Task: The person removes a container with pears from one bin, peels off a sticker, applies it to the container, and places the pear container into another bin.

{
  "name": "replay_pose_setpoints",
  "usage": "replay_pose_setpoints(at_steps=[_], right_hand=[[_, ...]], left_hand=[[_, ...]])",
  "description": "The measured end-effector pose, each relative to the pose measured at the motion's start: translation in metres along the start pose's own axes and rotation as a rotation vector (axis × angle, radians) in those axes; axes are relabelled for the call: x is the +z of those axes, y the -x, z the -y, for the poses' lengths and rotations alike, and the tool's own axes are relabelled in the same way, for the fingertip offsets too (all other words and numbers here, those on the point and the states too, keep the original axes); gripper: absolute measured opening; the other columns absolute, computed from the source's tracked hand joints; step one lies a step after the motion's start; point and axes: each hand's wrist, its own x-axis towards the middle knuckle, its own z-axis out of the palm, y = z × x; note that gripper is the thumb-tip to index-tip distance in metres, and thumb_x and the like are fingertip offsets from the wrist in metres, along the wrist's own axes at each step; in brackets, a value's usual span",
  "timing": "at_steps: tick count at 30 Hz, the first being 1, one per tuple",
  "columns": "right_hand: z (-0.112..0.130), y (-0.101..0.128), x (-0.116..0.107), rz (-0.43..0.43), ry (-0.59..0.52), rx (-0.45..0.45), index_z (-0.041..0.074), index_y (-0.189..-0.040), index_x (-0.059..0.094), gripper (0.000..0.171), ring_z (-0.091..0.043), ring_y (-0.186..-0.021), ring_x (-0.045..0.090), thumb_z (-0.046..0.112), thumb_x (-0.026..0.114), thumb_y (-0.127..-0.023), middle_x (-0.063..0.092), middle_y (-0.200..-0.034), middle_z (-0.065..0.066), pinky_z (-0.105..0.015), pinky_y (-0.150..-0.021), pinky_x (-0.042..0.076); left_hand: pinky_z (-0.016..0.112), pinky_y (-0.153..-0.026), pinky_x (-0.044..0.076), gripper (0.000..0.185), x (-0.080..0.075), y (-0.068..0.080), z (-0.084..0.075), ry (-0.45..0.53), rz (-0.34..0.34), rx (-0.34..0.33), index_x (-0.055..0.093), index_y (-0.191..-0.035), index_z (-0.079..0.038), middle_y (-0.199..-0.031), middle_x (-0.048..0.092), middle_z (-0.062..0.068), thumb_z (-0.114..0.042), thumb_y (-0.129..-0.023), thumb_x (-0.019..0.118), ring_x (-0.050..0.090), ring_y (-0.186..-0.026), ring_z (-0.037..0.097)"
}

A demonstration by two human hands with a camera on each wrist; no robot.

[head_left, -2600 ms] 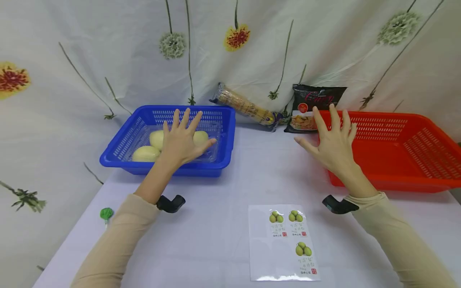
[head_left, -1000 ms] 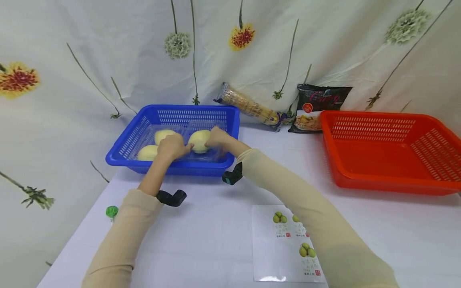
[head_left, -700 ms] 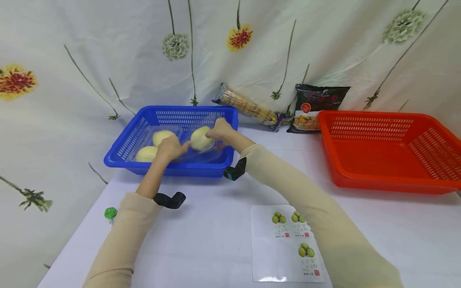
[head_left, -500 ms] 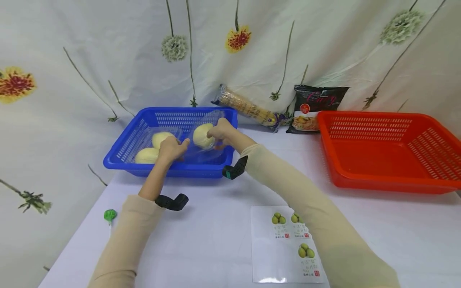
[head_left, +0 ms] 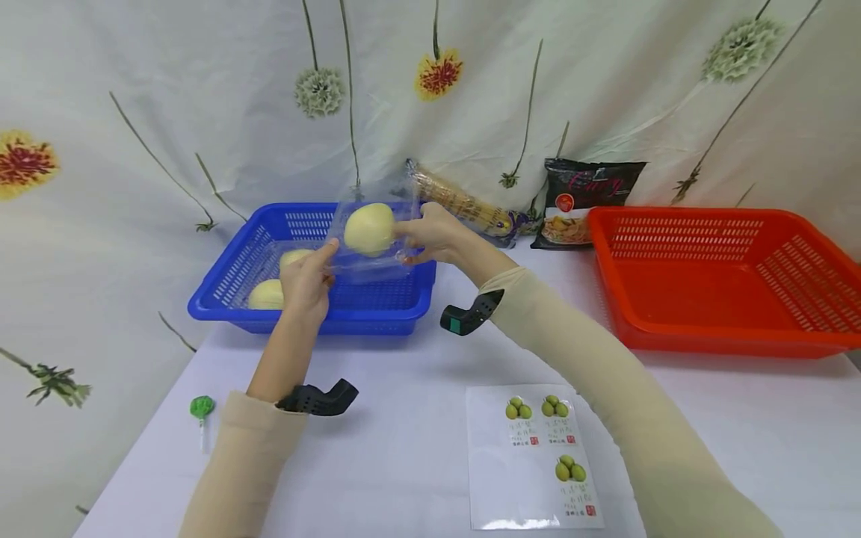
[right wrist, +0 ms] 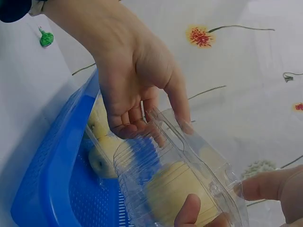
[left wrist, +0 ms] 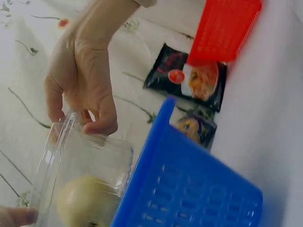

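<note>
Nearest the person, on the desk [head_left: 403, 418] below the right forearm, lies a sticker sheet [head_left: 534, 456] printed with green fruit, and out past the left elbow sits a small green lollipop [head_left: 200, 408]. Farther on, both hands meet over the near side of the blue basket [head_left: 296, 310] and lift a clear plastic box [head_left: 374, 246] holding one pale yellow fruit [head_left: 369, 228] above it. The left hand [head_left: 306, 280] grips the box's left end with fingers curled onto the plastic rim, as the right wrist view shows; the right hand [head_left: 430, 233] pinches the box's right end, thumb under and fingers over. The box is in the air, clear of the basket floor, tilted between the two hands. Under and behind the left hand, more yellow fruits [head_left: 265, 294] rest in the basket. Well to the right of the right hand stands a red basket [head_left: 726, 344]. Beyond the hands, against the flowered cloth backdrop [head_left: 202, 112], lean a long pack of biscuits [head_left: 464, 200] and a dark snack packet [head_left: 581, 202], the packet just beside the red basket's far left corner
</note>
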Motion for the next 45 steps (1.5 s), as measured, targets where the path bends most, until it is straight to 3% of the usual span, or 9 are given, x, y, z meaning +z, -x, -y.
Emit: replay_pose_setpoints(at_steps=[3, 7, 10, 15, 22, 28, 37, 41, 45], right_hand=[[0.000, 0.010, -0.008, 0.019, -0.017, 0.001, 0.010, -0.151, -0.003, 0.084, -0.018, -0.085, 0.041, 0.002, 0.056, -0.092, 0.021, -0.149, -0.009, -0.035, -0.069, 0.052], [-0.001, 0.021, -0.018, 0.025, -0.031, -0.018, 0.010, -0.151, 0.000, 0.081, -0.017, -0.076, 0.036, 0.002, 0.055, -0.093, 0.031, -0.142, -0.012, -0.039, -0.079, 0.051], [-0.003, 0.029, -0.025, 0.017, -0.053, -0.035, 0.009, -0.151, 0.002, 0.081, -0.020, -0.098, 0.048, 0.002, 0.056, -0.092, 0.030, -0.146, -0.013, -0.044, -0.087, 0.049], [-0.008, 0.042, -0.040, 0.011, -0.088, -0.069, 0.008, -0.151, 0.005, 0.079, -0.031, -0.133, 0.034, 0.000, 0.056, -0.091, 0.022, -0.152, -0.015, -0.052, -0.095, 0.044], [-0.016, 0.056, -0.058, -0.010, -0.093, -0.092, 0.009, -0.151, 0.006, 0.079, -0.038, -0.137, 0.026, 0.001, 0.056, -0.091, 0.018, -0.153, -0.017, -0.054, -0.097, 0.041], [-0.024, 0.067, -0.068, -0.034, -0.093, -0.109, 0.010, -0.151, 0.003, 0.081, -0.041, -0.138, 0.023, 0.002, 0.057, -0.091, 0.010, -0.154, -0.018, -0.055, -0.098, 0.040], [-0.043, 0.091, -0.092, -0.116, 0.101, -0.175, 0.008, -0.150, 0.011, 0.078, -0.029, -0.105, 0.050, 0.018, 0.061, -0.091, 0.037, -0.132, -0.022, -0.044, -0.090, 0.049], [-0.046, 0.099, -0.110, -0.162, 0.258, -0.220, 0.009, -0.151, 0.007, 0.083, -0.032, -0.122, 0.047, 0.032, 0.061, -0.091, 0.033, -0.141, -0.021, -0.042, -0.097, 0.045], [-0.046, 0.104, -0.127, -0.244, 0.259, -0.235, 0.013, -0.152, 0.001, 0.088, -0.031, -0.133, 0.038, 0.040, 0.059, -0.091, 0.024, -0.151, -0.018, -0.042, -0.104, 0.037]], left_hand=[[0.022, -0.077, 0.038, 0.022, 0.005, 0.007, 0.003, 0.112, 0.040, 0.000, 0.050, -0.081, -0.008, -0.100, 0.042, -0.001, -0.016, -0.086, 0.069, 0.038, -0.081, 0.011], [0.030, -0.089, 0.036, 0.030, 0.012, 0.019, 0.008, 0.082, 0.137, 0.038, 0.052, -0.113, -0.008, -0.106, 0.044, -0.002, -0.023, -0.090, 0.065, 0.038, -0.099, 0.013], [0.039, -0.098, 0.039, 0.041, 0.019, 0.028, 0.012, 0.069, 0.213, 0.058, 0.044, -0.127, -0.011, -0.116, 0.043, -0.001, -0.025, -0.092, 0.061, 0.039, -0.112, 0.019], [0.046, -0.095, 0.046, 0.053, 0.029, 0.038, 0.018, 0.060, 0.331, 0.058, 0.030, -0.138, -0.015, -0.138, 0.035, 0.008, -0.026, -0.094, 0.056, 0.044, -0.121, 0.035], [0.046, -0.090, 0.049, 0.062, 0.041, 0.047, 0.024, 0.068, 0.458, -0.011, 0.017, -0.147, -0.024, -0.144, 0.023, 0.016, -0.030, -0.096, 0.052, 0.048, -0.119, 0.043], [0.048, -0.088, 0.050, 0.066, 0.054, 0.054, 0.033, 0.120, 0.477, -0.050, 0.013, -0.148, -0.029, -0.141, 0.028, 0.021, -0.026, -0.096, 0.054, 0.049, -0.116, 0.045], [0.047, -0.081, 0.053, 0.060, 0.070, 0.057, 0.045, 0.136, 0.488, -0.047, 0.026, -0.142, -0.024, -0.115, 0.043, 0.017, -0.018, -0.091, 0.059, 0.058, -0.080, 0.029], [0.045, -0.077, 0.055, 0.057, 0.073, 0.058, 0.047, 0.115, 0.513, -0.050, 0.031, -0.140, -0.020, -0.119, 0.041, 0.020, -0.019, -0.089, 0.056, 0.055, -0.072, 0.021], [0.042, -0.072, 0.056, 0.055, 0.076, 0.058, 0.047, 0.081, 0.543, -0.054, 0.035, -0.139, -0.019, -0.122, 0.043, 0.019, -0.020, -0.088, 0.055, 0.058, -0.070, 0.020]])
